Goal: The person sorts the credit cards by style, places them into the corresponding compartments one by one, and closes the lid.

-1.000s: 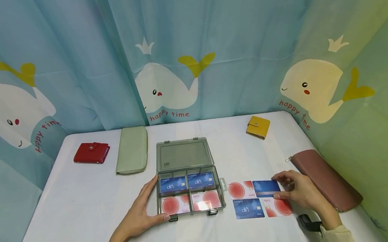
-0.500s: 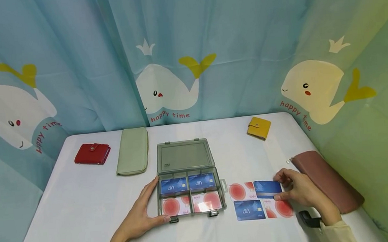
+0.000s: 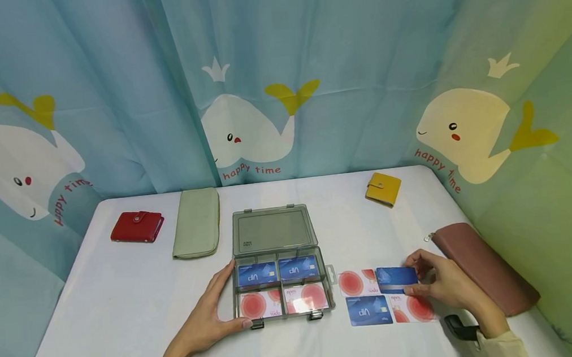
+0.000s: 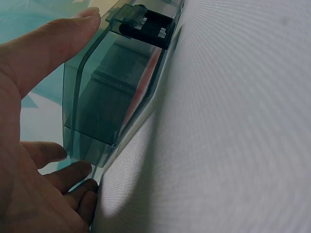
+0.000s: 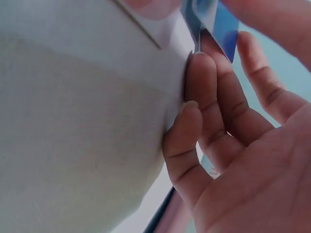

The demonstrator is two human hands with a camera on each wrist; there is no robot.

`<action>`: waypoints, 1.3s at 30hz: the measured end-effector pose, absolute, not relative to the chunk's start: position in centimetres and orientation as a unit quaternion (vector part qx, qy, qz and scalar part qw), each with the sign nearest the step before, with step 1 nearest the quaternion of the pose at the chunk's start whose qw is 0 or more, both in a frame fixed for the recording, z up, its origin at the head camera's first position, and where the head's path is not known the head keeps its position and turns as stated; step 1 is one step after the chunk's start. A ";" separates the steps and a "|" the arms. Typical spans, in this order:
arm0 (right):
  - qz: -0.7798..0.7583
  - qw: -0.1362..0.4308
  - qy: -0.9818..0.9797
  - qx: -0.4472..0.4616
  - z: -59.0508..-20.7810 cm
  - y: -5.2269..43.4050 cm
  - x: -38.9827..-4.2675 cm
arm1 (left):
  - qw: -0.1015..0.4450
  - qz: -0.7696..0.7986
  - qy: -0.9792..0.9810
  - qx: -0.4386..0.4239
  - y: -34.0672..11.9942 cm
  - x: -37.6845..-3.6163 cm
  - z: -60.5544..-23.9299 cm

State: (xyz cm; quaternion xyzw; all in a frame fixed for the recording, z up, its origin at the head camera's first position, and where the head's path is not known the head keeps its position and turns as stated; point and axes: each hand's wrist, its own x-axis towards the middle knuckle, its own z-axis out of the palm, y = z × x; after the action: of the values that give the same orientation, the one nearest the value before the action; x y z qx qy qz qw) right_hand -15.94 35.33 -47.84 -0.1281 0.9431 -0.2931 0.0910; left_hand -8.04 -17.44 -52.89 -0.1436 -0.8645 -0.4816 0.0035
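Note:
A smoky-green plastic box (image 3: 274,229) lies with its lid folded back. Its four compartments hold blue cards (image 3: 257,274) at the back and pink-and-white cards (image 3: 261,304) in front. My left hand (image 3: 201,316) grips the box's left side, thumb at the front edge and fingers at the back corner. In the left wrist view that thumb (image 4: 73,36) lies close to a black latch (image 4: 150,29). My right hand (image 3: 445,283) pinches a blue card (image 3: 394,278) by its right edge; in the right wrist view the card (image 5: 228,31) stands tilted between the fingers.
Beside the held card lie two pink-and-white cards (image 3: 351,283) and a blue VIP card (image 3: 369,310). A brown wallet (image 3: 485,269) rests right of my right hand. Farther back are a red wallet (image 3: 136,227), a pale green wallet (image 3: 196,223) and a yellow wallet (image 3: 383,189).
My right hand has shifted slightly rightward, and the blue card has moved a little with it. My left hand keeps its hold on the box.

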 end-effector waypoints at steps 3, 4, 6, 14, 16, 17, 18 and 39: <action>-0.308 0.097 0.938 -0.129 -47.7 35.4 -15.8 | 0.004 -0.481 -0.864 -0.146 -17.4 -8.0 -52.9; -0.313 0.100 0.935 -0.130 -47.7 35.4 -15.7 | 0.004 -0.481 -0.864 -0.147 -17.4 -8.0 -52.9; -0.324 0.105 0.931 -0.129 -47.6 35.3 -15.6 | 0.006 -0.479 -0.865 -0.149 -17.5 -8.0 -52.9; -0.321 0.097 0.932 -0.138 -47.2 35.6 -15.6 | 0.008 -0.481 -0.864 -0.151 -17.5 -8.1 -52.9; -0.323 0.095 0.931 -0.142 -47.0 35.6 -15.7 | 0.009 -0.480 -0.864 -0.152 -17.5 -8.1 -52.9; -0.322 0.092 0.931 -0.146 -46.9 35.6 -15.7 | 0.010 -0.479 -0.864 -0.152 -17.5 -8.1 -52.9; -0.323 0.087 0.931 -0.148 -46.8 35.6 -15.7 | 0.010 -0.480 -0.864 -0.153 -17.5 -8.1 -52.9; -0.399 -0.034 0.884 -0.243 -45.8 30.1 -17.2 | 0.006 -0.485 -0.861 -0.154 -17.5 -8.1 -52.9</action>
State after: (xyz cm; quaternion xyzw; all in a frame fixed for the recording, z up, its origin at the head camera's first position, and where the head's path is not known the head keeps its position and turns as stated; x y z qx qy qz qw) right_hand -17.24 30.08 -45.84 -0.2427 0.8838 -0.3985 -0.0336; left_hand -8.07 -17.55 -52.86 -0.1543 -0.8608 -0.4849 0.0058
